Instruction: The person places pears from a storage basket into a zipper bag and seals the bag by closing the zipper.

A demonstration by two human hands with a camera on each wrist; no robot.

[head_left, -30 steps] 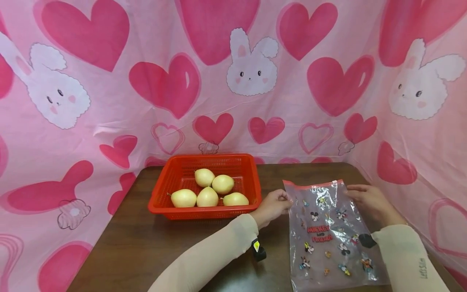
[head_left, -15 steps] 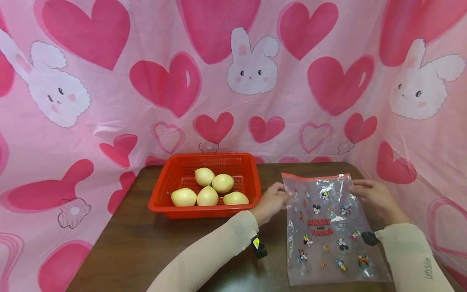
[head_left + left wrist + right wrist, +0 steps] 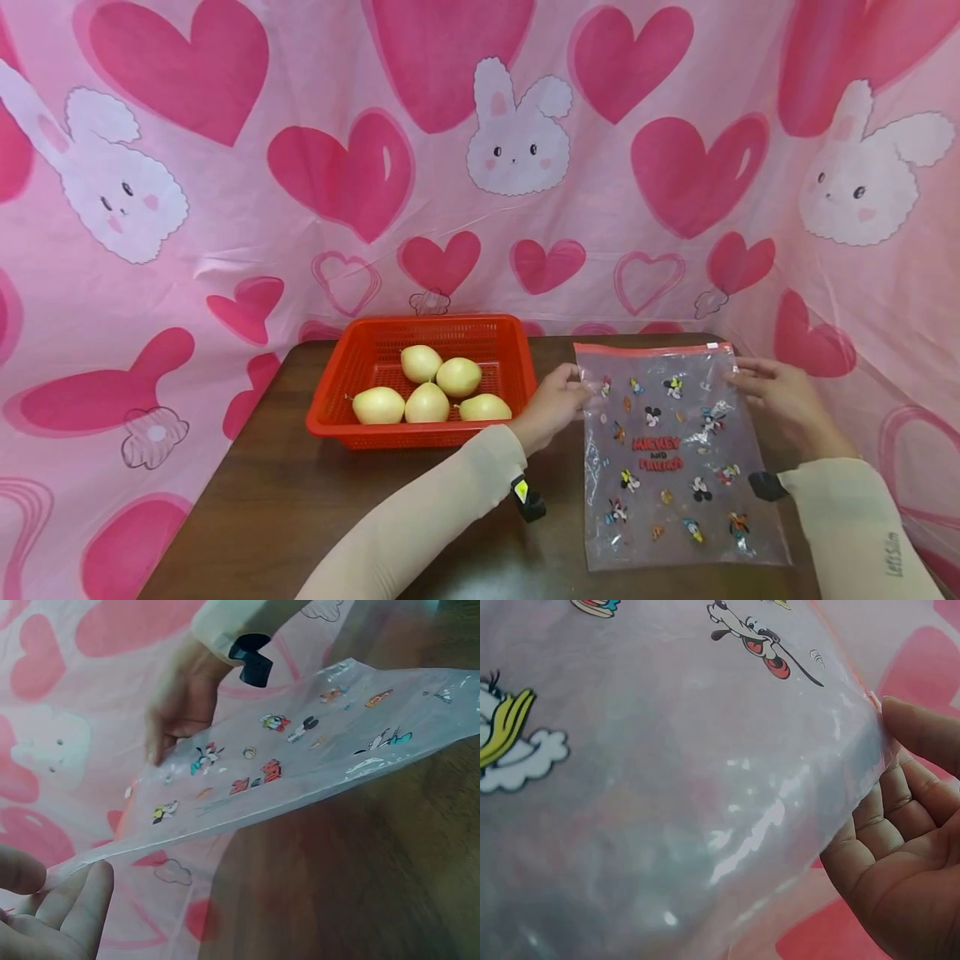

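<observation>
A clear zip bag [image 3: 660, 508] printed with cartoon figures and red lettering is stretched between both hands, its red zip strip [image 3: 645, 351] along the top with a white slider [image 3: 712, 345] near the right end. My left hand [image 3: 552, 407] pinches the upper left edge between thumb and fingers. At the upper right edge, my right hand [image 3: 787, 407] pinches the film, the thumb [image 3: 922, 735] in front and the fingers behind. In the left wrist view the bag [image 3: 255, 772] looks flat and thin, held up off the wooden table.
A red plastic basket [image 3: 330, 408] stands at the back left of the dark wooden table [image 3: 300, 517], close to my left hand. Several pale yellow pears [image 3: 378, 406] lie in it. A pink heart-and-rabbit cloth [image 3: 450, 208] hangs behind and at the sides.
Both hands have lifted the bag and drawn it a little apart. Its top edge is higher and straighter, and its bottom edge has come into full view. The basket and pears have not moved.
</observation>
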